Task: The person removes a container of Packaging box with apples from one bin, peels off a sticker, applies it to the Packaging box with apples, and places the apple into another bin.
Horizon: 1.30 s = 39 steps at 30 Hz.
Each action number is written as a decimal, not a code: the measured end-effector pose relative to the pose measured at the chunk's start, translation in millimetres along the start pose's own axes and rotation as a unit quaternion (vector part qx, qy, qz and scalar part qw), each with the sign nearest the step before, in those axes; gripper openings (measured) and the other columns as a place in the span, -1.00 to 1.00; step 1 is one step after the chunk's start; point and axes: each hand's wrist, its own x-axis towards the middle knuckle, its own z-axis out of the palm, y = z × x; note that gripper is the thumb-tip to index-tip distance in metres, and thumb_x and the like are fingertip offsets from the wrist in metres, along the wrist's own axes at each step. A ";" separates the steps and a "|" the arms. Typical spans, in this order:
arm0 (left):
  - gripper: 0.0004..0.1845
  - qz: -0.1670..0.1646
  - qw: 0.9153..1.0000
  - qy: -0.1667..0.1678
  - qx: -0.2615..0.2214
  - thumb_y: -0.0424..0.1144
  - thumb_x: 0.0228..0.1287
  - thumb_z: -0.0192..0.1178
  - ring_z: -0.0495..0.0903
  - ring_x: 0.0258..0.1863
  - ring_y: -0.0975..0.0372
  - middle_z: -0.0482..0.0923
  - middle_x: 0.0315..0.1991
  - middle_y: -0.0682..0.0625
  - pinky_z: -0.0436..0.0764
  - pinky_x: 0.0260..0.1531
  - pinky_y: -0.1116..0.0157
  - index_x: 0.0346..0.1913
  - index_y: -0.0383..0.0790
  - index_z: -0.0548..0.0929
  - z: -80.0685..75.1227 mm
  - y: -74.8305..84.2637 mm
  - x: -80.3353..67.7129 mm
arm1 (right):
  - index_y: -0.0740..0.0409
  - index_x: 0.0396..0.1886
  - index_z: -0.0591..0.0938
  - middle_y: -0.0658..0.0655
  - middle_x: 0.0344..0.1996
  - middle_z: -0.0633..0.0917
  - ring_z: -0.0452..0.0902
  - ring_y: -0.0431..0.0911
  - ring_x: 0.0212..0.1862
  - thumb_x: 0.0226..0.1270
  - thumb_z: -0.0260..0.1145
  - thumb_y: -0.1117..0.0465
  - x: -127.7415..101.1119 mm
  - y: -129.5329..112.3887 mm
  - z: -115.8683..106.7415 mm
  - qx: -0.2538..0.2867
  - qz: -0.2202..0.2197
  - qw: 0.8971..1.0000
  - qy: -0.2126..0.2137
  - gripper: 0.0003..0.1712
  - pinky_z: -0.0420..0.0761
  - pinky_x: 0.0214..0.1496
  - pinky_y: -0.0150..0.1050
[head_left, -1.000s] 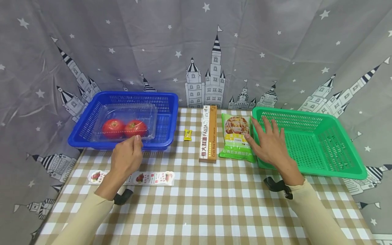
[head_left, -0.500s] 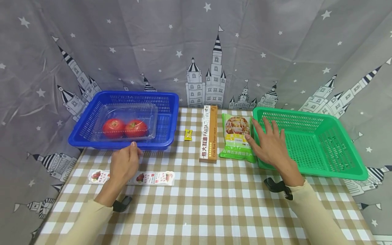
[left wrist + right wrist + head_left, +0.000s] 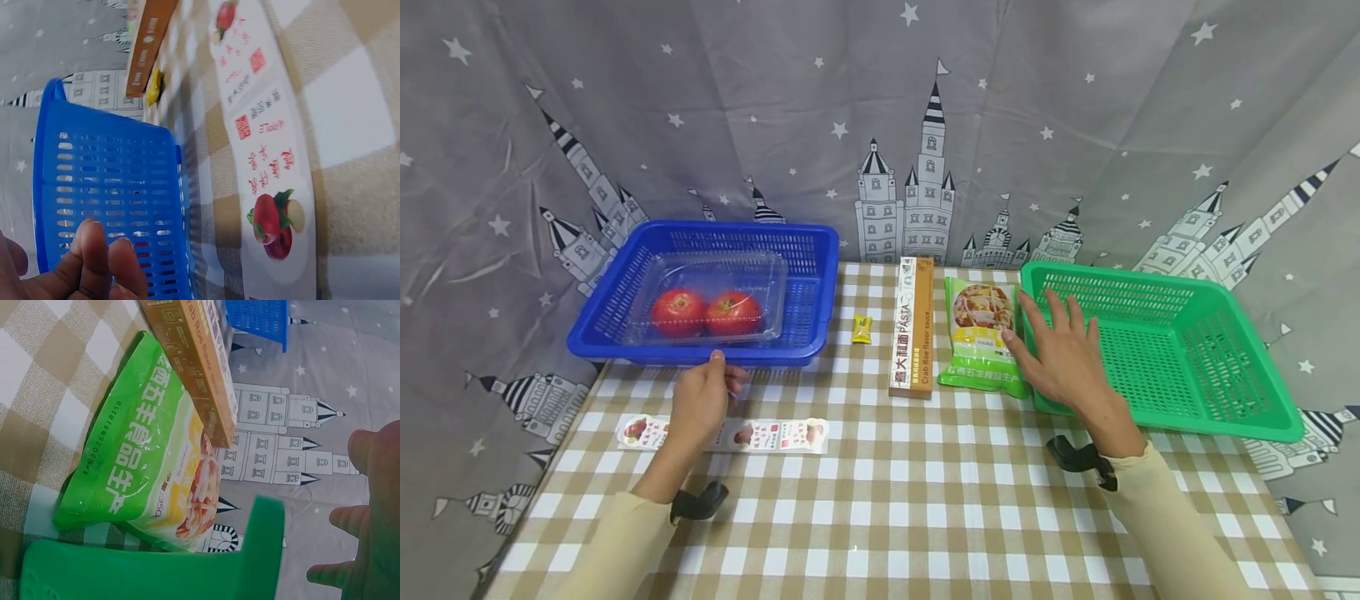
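The left hand point(image 3: 698, 404) is held low just in front of the blue plastic basket point(image 3: 805, 357), its thumb tip lined up with the near rim; whether the rim is touched cannot be told. In the left wrist view its fingers are seen loosely bent before the slotted wall, with nothing seen gripped between them. The printed apple label strip point(image 3: 767, 437) is laid flat on the checked tablecloth point(image 3: 910, 517), its middle crossed by the left hand and wrist in the head view. Inside the basket, a clear plastic container point(image 3: 722, 271) is seen, with two red apples point(image 3: 680, 313) shown side by side through it.

Over on the right, the right hand point(image 3: 1063, 354) is spread above the left rim of the green plastic basket point(image 3: 1157, 358), nothing grasped. The green-and-yellow food bag point(image 3: 981, 321) is placed just beside that basket. Farther left, the Crab Roe flavor pasta box point(image 3: 912, 329) is stood lengthwise near the bag, and a small yellow wrapped packet point(image 3: 862, 329) is found between box and blue basket.
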 end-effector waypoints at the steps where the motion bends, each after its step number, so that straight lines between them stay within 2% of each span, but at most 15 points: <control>1: -0.28 -0.014 1.000 -0.004 -0.019 0.03 0.61 -0.40 0.58 -0.58 0.06 0.59 -0.51 -0.14 0.44 -0.54 0.31 -0.25 -0.44 0.69 -0.7 0.0 1.0 | 0.01 0.55 0.11 0.41 0.46 0.09 -0.14 0.46 0.43 0.51 -0.04 -0.26 0.0 0.0 0.0 -0.001 0.000 1.000 0.000 -0.22 -0.13 0.23 0.54; 3: -0.27 -0.036 0.998 -0.010 -0.051 0.04 0.61 -0.39 0.59 -0.59 0.08 0.60 -0.50 -0.15 0.45 -0.57 0.34 -0.20 -0.49 0.68 -2.0 -0.8 3.3 | 0.01 0.55 0.11 0.41 0.45 0.09 -0.14 0.45 0.43 0.51 -0.04 -0.26 0.0 0.0 -0.2 -0.001 -0.001 1.000 0.000 -0.22 -0.12 0.23 0.54; 7: -0.29 -0.055 0.996 -0.013 -0.076 0.03 0.62 -0.37 0.58 -0.61 0.17 0.59 -0.54 -0.08 0.44 -0.57 0.37 -0.18 -0.51 0.67 -2.8 -4.2 7.5 | 0.00 0.55 0.11 0.41 0.46 0.08 -0.15 0.45 0.44 0.51 -0.05 -0.26 0.3 0.4 0.0 0.000 -0.001 1.000 -0.001 -0.22 -0.13 0.23 0.54; 16: -0.30 -0.058 0.989 -0.031 -0.134 -0.01 0.63 -0.38 0.53 -0.64 0.30 0.54 -0.58 0.04 0.55 -0.49 0.32 -0.11 -0.61 0.60 -1.3 -7.8 10.1 | 0.00 0.55 0.11 0.41 0.45 0.09 -0.15 0.46 0.43 0.51 -0.03 -0.24 1.0 0.6 2.0 0.002 -0.001 1.000 0.000 -0.23 -0.13 0.22 0.55; 19: -0.29 -0.073 0.985 -0.047 -0.148 0.01 0.63 -0.40 0.53 -0.62 0.31 0.52 -0.58 0.07 0.54 -0.52 0.30 -0.08 -0.61 0.57 -1.5 -7.1 10.2 | 0.03 0.54 0.12 0.41 0.45 0.08 -0.16 0.46 0.44 0.51 -0.02 -0.24 2.5 -0.4 3.1 0.002 0.001 1.000 -0.004 -0.23 -0.13 0.23 0.54; 25: -0.32 -0.112 0.973 -0.092 -0.180 0.07 0.62 -0.42 0.55 -0.58 0.32 0.52 -0.54 0.14 0.45 -0.57 0.26 -0.07 -0.45 0.59 -6.4 -4.7 11.8 | 0.05 0.54 0.13 0.44 0.45 0.08 -0.16 0.47 0.43 0.52 -0.02 -0.22 5.4 -3.7 5.1 0.012 -0.004 1.000 -0.007 -0.24 -0.10 0.25 0.52; 30: -0.37 -0.128 0.964 -0.109 -0.207 0.08 0.61 -0.40 0.55 -0.56 0.32 0.52 -0.53 0.16 0.43 -0.55 0.28 -0.11 -0.33 0.59 -9.1 -5.0 13.1 | 0.10 0.52 0.16 0.48 0.43 0.10 -0.10 0.52 0.40 0.52 0.04 -0.15 7.7 -7.1 8.1 0.020 -0.022 1.000 0.002 -0.26 0.00 0.26 0.46; 39: -0.39 -0.131 0.965 -0.096 -0.206 0.10 0.60 -0.37 0.55 -0.55 0.31 0.52 -0.55 0.16 0.43 -0.53 0.26 -0.20 -0.25 0.60 -8.6 -5.7 12.1 | 0.10 0.53 0.14 0.50 0.41 0.12 -0.09 0.52 0.40 0.53 0.02 -0.16 12.0 -15.6 12.3 0.021 -0.033 0.999 0.001 -0.26 0.03 0.29 0.42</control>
